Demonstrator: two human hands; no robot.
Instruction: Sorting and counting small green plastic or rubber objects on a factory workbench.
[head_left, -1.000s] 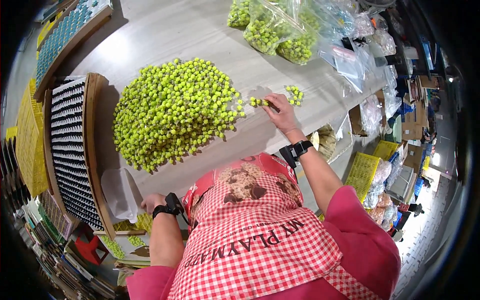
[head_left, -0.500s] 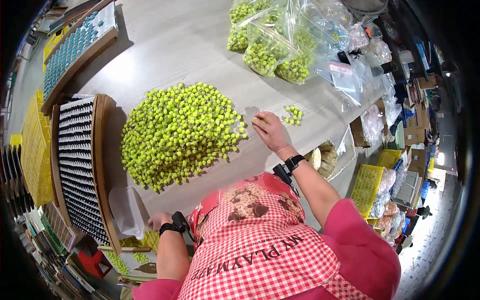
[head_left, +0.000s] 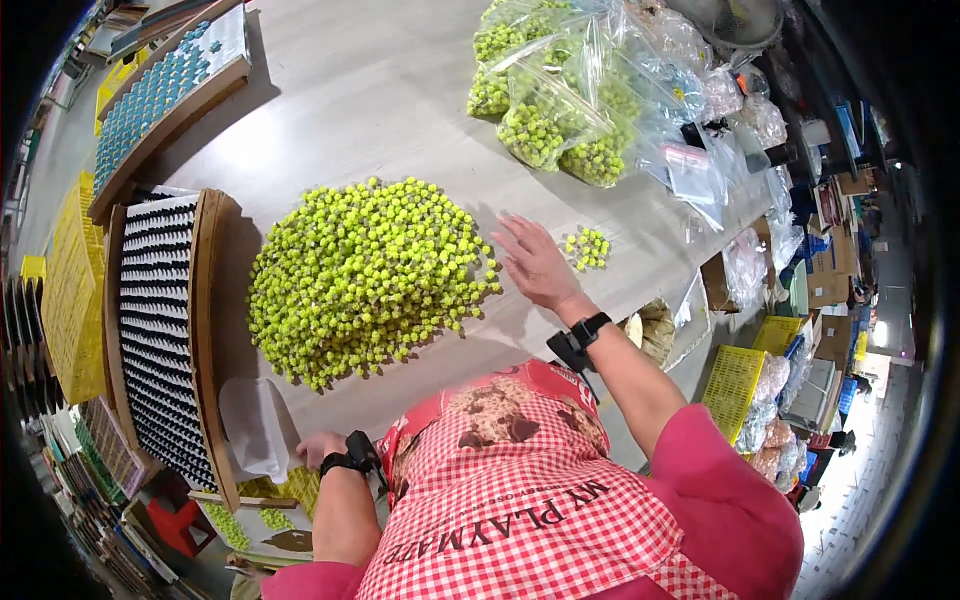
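Right hand (head_left: 535, 262): palm down over the desk (head_left: 350, 110), grip spread, fingers pointing toward the pile, nothing seen in it. Can't tell whether the fingertips touch the surface.

Left hand (head_left: 318, 447): at the near desk edge, just beside a translucent plastic container (head_left: 250, 405). Grip state: can't tell, fingers too small and partly hidden. Can't confirm contact with the container either.

Main pile of small yellow-green knobby pieces (head_left: 370, 280): heaped mid-desk, left of the right hand, its right edge near those fingers. Small loose cluster of the same pieces (head_left: 588, 248): just right of the right hand, well apart from the pile.

Clear plastic bags (head_left: 535, 130) filled with matching pieces sit at the far side, beyond the cluster.

Left side of desk: wood-framed tray (head_left: 206, 320) with black-and-white rows, standing near the pile. Beyond it, a second wood-edged tray (head_left: 200, 112) with teal pieces in rows.

Yellow perforated crate (head_left: 733, 385) off the desk, to the right. Black bands (head_left: 590, 328) on both wrists.
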